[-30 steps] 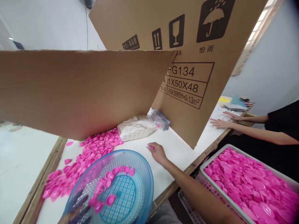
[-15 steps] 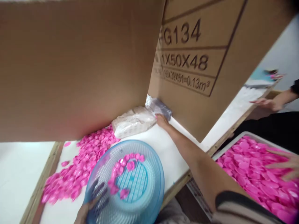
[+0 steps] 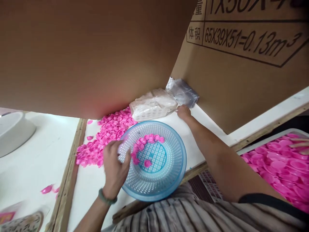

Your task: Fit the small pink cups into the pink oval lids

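My left hand (image 3: 115, 167) grips the near-left rim of a round blue plastic basket (image 3: 173, 174) that rests on the white table (image 3: 91, 183). A few pink plastic caps (image 3: 145, 143) lie inside the basket. My right hand (image 3: 183, 112) reaches far across the table and touches a clear bag of white parts (image 3: 154, 104), beside a grey plastic bag (image 3: 183, 91); its fingers are mostly hidden. A heap of pink caps (image 3: 103, 141) lies to the left of the basket.
Tall cardboard panels (image 3: 96, 54) stand at the back and right of the table. A grey crate full of pink caps (image 3: 277, 164) sits low on the right. A white basin (image 3: 14, 129) rests on the neighbouring table at left.
My view has dropped and moved closer. My left hand has slid up the basket's rim and the basket sits flatter. My right hand stays at the bags. The other person's arms have left view.
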Available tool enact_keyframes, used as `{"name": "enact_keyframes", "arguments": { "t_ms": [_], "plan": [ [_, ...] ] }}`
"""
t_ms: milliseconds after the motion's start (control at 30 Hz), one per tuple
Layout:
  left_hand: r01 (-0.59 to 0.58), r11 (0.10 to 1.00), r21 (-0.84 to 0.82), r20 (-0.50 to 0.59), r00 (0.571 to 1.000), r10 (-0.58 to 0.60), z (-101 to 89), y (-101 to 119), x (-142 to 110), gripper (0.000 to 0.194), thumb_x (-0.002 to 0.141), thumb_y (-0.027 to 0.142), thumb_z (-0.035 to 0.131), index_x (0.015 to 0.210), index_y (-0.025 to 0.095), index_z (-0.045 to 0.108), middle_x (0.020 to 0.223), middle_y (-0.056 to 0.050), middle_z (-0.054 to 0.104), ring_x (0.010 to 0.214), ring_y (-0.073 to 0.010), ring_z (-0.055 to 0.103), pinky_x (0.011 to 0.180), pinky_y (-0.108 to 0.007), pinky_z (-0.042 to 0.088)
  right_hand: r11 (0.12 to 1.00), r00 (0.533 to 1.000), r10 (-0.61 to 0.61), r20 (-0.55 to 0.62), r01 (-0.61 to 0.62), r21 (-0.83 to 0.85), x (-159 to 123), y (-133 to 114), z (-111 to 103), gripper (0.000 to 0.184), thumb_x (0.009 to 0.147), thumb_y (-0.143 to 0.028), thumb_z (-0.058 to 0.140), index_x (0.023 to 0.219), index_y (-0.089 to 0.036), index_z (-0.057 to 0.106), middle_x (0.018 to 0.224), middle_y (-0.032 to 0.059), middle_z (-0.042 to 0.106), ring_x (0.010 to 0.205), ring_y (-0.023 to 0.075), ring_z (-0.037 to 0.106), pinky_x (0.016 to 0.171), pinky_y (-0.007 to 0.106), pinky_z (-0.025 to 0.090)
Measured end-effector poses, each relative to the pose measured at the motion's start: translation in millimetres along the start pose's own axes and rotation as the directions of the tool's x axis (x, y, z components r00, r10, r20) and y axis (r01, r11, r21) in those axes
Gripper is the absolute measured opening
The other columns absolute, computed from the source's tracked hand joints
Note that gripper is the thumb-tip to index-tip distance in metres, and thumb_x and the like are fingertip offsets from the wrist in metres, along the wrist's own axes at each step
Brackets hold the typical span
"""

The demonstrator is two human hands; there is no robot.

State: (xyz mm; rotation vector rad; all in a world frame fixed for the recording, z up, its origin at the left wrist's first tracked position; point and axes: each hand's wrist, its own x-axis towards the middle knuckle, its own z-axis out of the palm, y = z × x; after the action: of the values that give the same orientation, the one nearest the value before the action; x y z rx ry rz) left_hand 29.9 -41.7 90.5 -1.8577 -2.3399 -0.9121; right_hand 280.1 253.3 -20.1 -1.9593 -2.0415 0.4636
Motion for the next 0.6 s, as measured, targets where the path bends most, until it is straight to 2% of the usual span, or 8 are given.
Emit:
{"name": "enact_keyframes", "arguments": {
  "t_ms": [33,100,167,200,300,433,567,600],
  "plan": [
    [-0.162,0.986,0.031,0.142,0.978,0.156,7.0,9,13,0.036,0.084,0.037,0.049,0.114,0.017,0.055,0.114,-0.012,0.053,0.104,-0.0243,0.053,0.086,-0.035,0.047,1.000,1.000,0.014,0.005,-0.014,-0.003,-11,2,2,0.031,0.090,-0.029,0.049,0.111,-0.009,0.061,0.117,0.0185,0.053,0.103,0.0232,0.053,0.083,0.030,0.039],
    [-0.403,0.914,0.044,0.467,0.817,0.338,28.7,22,39,0.027,0.086,0.028,0.046,0.108,0.016,0.058,0.105,-0.010,0.056,0.094,-0.0202,0.057,0.083,-0.030,0.045,0.999,0.999,0.034,0.023,-0.034,-0.016,-41,7,4,0.031,0.090,-0.035,0.049,0.108,-0.013,0.062,0.113,0.0159,0.054,0.099,0.0230,0.054,0.079,0.030,0.040],
    [-0.530,0.845,0.070,0.655,0.664,0.362,54.1,28,59,0.024,0.084,0.021,0.048,0.103,0.014,0.060,0.098,-0.010,0.058,0.085,-0.0193,0.058,0.078,-0.029,0.044,0.999,0.999,0.017,0.040,-0.016,-0.035,-78,16,1,0.029,0.088,-0.038,0.051,0.102,-0.015,0.063,0.107,0.0136,0.057,0.095,0.0228,0.055,0.075,0.030,0.040],
    [-0.566,0.820,0.081,0.695,0.622,0.361,65.4,29,65,0.022,0.083,0.019,0.048,0.100,0.014,0.061,0.094,-0.010,0.058,0.082,-0.0194,0.058,0.075,-0.029,0.043,0.999,0.999,-0.005,0.033,0.007,-0.042,-98,21,-1,0.028,0.088,-0.038,0.051,0.100,-0.015,0.063,0.104,0.0125,0.058,0.093,0.0226,0.055,0.074,0.029,0.040],
    [-0.595,0.798,0.094,0.706,0.606,0.368,86.4,26,75,0.015,0.081,0.017,0.049,0.087,0.014,0.062,0.083,-0.008,0.061,0.079,-0.0191,0.057,0.071,-0.028,0.039,0.998,0.996,-0.066,-0.067,0.065,-0.022,-160,37,-6,0.026,0.089,-0.037,0.048,0.096,-0.016,0.063,0.096,0.0103,0.059,0.087,0.0212,0.056,0.072,0.029,0.039],
    [-0.592,0.792,0.148,0.697,0.631,0.341,84.2,27,75,0.009,0.079,0.021,0.056,0.077,0.014,0.060,0.076,-0.005,0.061,0.074,-0.0165,0.055,0.067,-0.025,0.035,0.996,0.984,-0.029,-0.177,0.043,0.075,-220,50,4,0.025,0.090,-0.036,0.045,0.097,-0.018,0.061,0.094,0.0090,0.057,0.082,0.0203,0.055,0.071,0.030,0.039],
    [-0.625,0.772,0.118,0.693,0.609,0.387,66.1,66,65,0.018,0.081,0.025,0.052,0.074,0.010,0.059,0.063,0.000,0.055,0.061,-0.0108,0.049,0.059,-0.021,0.031,0.987,0.982,0.010,-0.191,0.021,0.160,-250,41,11,0.024,0.092,-0.028,0.040,0.092,-0.016,0.060,0.096,0.0106,0.057,0.086,0.0198,0.055,0.074,0.029,0.041],
    [-0.599,0.798,0.065,0.653,0.630,0.420,63.4,84,63,0.023,0.084,0.029,0.050,0.077,0.009,0.059,0.061,0.002,0.054,0.059,-0.0091,0.048,0.058,-0.020,0.031,0.981,0.984,0.020,-0.178,0.015,0.195,-252,39,10,0.024,0.092,-0.025,0.039,0.092,-0.015,0.060,0.097,0.0114,0.057,0.086,0.0191,0.055,0.075,0.028,0.042]
  ]
}}
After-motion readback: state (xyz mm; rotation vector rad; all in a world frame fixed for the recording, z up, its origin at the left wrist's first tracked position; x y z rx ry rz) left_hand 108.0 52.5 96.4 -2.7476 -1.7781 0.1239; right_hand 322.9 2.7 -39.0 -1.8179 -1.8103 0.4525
